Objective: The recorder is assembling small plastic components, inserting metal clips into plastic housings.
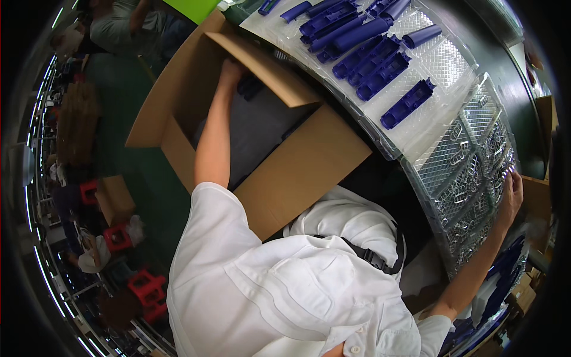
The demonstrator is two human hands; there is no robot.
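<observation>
My left hand reaches deep into an open cardboard box on the left. The box flap and shadow hide its fingers, and dark parts lie beside it above a dark grey sheet. At the far right, my right hand is over the outer edge of a clear compartment tray of small bent metal pieces. Its fingers are drawn together, with bright glints at the tips; what they hold, if anything, is too small to make out.
Several blue plastic shells lie on a clear textured sheet beyond the box. More blue parts sit under plastic at the lower right. Red stools and another cardboard box stand on the green floor. Other people are at the left.
</observation>
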